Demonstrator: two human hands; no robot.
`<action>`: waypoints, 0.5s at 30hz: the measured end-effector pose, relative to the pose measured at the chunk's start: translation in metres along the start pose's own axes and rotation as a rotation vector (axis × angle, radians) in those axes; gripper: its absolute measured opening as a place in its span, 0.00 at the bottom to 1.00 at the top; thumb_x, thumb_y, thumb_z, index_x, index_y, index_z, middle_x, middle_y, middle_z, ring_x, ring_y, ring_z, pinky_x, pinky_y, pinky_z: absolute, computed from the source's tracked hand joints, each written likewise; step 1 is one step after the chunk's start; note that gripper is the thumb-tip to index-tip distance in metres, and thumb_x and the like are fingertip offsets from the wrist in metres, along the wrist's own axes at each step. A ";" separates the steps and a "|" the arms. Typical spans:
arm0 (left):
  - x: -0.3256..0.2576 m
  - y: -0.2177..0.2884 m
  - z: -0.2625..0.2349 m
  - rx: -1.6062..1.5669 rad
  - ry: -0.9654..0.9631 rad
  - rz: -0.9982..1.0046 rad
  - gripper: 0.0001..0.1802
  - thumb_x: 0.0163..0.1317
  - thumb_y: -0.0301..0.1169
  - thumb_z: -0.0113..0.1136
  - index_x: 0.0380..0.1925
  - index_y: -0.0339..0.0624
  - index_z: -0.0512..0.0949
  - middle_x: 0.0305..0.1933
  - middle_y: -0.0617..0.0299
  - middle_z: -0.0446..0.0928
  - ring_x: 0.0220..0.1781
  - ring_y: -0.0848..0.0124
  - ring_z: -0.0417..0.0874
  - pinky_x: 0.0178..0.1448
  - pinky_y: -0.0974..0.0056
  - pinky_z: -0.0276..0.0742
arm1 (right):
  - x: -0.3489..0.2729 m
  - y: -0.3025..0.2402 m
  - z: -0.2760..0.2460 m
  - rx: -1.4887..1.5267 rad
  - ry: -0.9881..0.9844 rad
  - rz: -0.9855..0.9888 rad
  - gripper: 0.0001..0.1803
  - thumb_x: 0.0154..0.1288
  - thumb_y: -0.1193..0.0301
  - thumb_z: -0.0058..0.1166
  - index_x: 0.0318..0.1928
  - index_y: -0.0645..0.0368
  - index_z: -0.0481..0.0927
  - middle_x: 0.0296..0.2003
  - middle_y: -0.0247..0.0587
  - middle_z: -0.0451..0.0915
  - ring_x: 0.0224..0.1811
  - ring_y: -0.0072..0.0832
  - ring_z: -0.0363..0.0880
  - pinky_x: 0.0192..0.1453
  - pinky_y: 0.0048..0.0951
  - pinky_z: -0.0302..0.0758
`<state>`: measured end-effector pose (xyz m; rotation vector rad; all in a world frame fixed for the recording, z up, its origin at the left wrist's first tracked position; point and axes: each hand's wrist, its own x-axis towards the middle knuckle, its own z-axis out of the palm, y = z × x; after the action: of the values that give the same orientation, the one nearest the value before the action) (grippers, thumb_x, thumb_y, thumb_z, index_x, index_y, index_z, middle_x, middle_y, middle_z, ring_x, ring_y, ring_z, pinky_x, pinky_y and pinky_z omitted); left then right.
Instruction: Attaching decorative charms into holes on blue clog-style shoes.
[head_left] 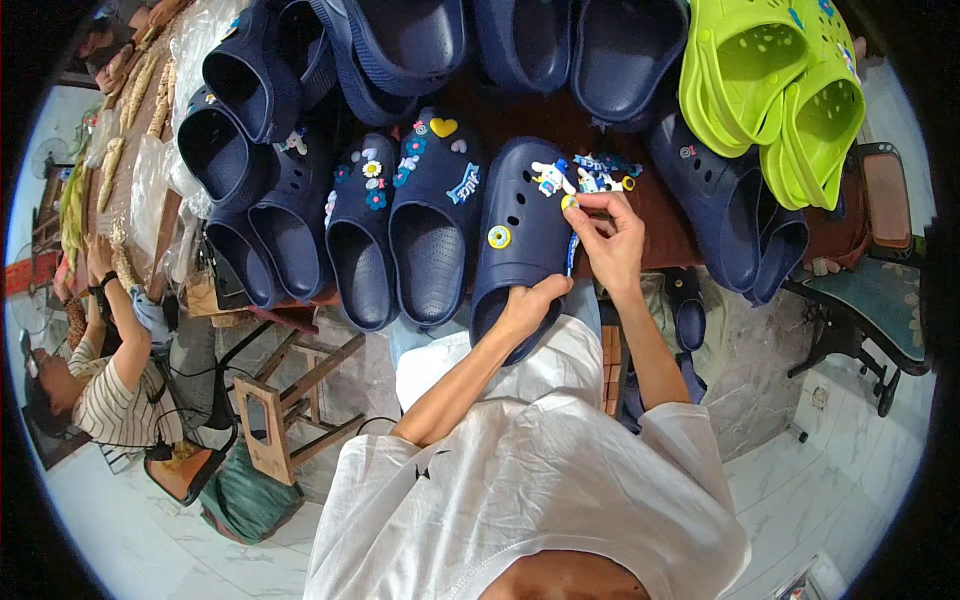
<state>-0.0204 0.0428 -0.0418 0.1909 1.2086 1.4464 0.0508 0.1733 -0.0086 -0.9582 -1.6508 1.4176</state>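
A navy clog (520,210) lies in front of me with its toe pointing away. My left hand (537,306) reaches into the foot opening and grips the upper near its edge. At the clog's right side, my right hand (612,238) pinches a small yellow-and-white shoe charm (569,202) between thumb and fingertips; whether it sits in a hole is hidden. A round yellow charm (499,237) and a white-and-blue figure charm (551,178) are on the upper. Several loose charms (607,170) lie just beyond my right hand.
To the left stands a navy clog with a yellow heart and other charms (430,215), beside another decorated clog (362,235). More navy clogs (625,60) line the far side. Lime green clogs (750,70) are at far right, near an office chair (870,300). Another person (110,380) works at left.
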 end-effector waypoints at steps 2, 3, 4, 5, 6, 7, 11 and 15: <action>0.001 0.000 0.001 -0.095 -0.014 0.020 0.11 0.51 0.22 0.59 0.37 0.36 0.76 0.37 0.66 0.75 0.37 0.75 0.75 0.44 0.69 0.70 | 0.004 -0.006 -0.005 -0.091 -0.078 -0.028 0.09 0.58 0.77 0.65 0.38 0.66 0.81 0.40 0.40 0.78 0.40 0.25 0.82 0.45 0.26 0.82; 0.001 0.001 0.003 -0.189 -0.028 0.043 0.12 0.51 0.22 0.59 0.38 0.36 0.76 0.37 0.66 0.75 0.37 0.74 0.75 0.44 0.69 0.70 | 0.006 -0.006 -0.006 -0.086 -0.103 -0.016 0.08 0.58 0.78 0.64 0.38 0.66 0.81 0.39 0.39 0.77 0.41 0.25 0.81 0.46 0.27 0.82; 0.001 0.003 0.004 -0.189 -0.028 0.041 0.12 0.51 0.22 0.59 0.38 0.36 0.76 0.37 0.66 0.75 0.37 0.74 0.75 0.44 0.69 0.70 | 0.007 -0.006 -0.007 -0.086 -0.102 -0.014 0.08 0.58 0.78 0.64 0.38 0.66 0.81 0.39 0.39 0.77 0.41 0.25 0.81 0.46 0.27 0.82; -0.001 0.009 0.007 -0.195 -0.013 0.021 0.12 0.51 0.21 0.58 0.38 0.36 0.76 0.37 0.66 0.75 0.37 0.74 0.75 0.45 0.68 0.70 | 0.008 -0.006 -0.008 -0.091 -0.128 -0.003 0.08 0.59 0.79 0.63 0.38 0.66 0.80 0.40 0.37 0.77 0.42 0.23 0.80 0.47 0.26 0.81; -0.002 0.013 0.009 -0.201 0.002 0.001 0.12 0.51 0.20 0.58 0.38 0.36 0.76 0.37 0.66 0.75 0.37 0.73 0.75 0.45 0.68 0.70 | 0.009 -0.005 -0.009 -0.095 -0.154 0.007 0.07 0.60 0.80 0.62 0.39 0.67 0.79 0.40 0.35 0.76 0.43 0.21 0.79 0.48 0.24 0.80; -0.001 0.012 0.010 -0.202 0.001 -0.001 0.12 0.51 0.20 0.58 0.38 0.36 0.76 0.37 0.66 0.75 0.37 0.73 0.75 0.45 0.68 0.70 | 0.010 -0.005 -0.011 -0.096 -0.153 0.009 0.07 0.60 0.80 0.62 0.39 0.67 0.79 0.40 0.35 0.76 0.43 0.21 0.79 0.48 0.24 0.80; -0.001 0.014 0.013 -0.284 0.017 0.010 0.15 0.50 0.17 0.57 0.41 0.36 0.77 0.39 0.64 0.76 0.40 0.72 0.76 0.49 0.66 0.71 | 0.016 -0.002 -0.015 -0.052 -0.209 0.029 0.08 0.58 0.79 0.63 0.38 0.66 0.79 0.40 0.36 0.76 0.42 0.22 0.80 0.47 0.26 0.81; 0.003 0.007 0.005 -0.310 -0.019 0.053 0.19 0.49 0.16 0.57 0.44 0.34 0.76 0.42 0.62 0.77 0.44 0.70 0.78 0.52 0.65 0.72 | 0.016 -0.007 -0.013 -0.065 -0.190 0.051 0.09 0.58 0.78 0.64 0.39 0.66 0.80 0.39 0.37 0.76 0.41 0.24 0.81 0.46 0.26 0.82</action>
<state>-0.0226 0.0496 -0.0359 0.0240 0.9548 1.6537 0.0547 0.1923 0.0005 -0.9315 -1.8325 1.5378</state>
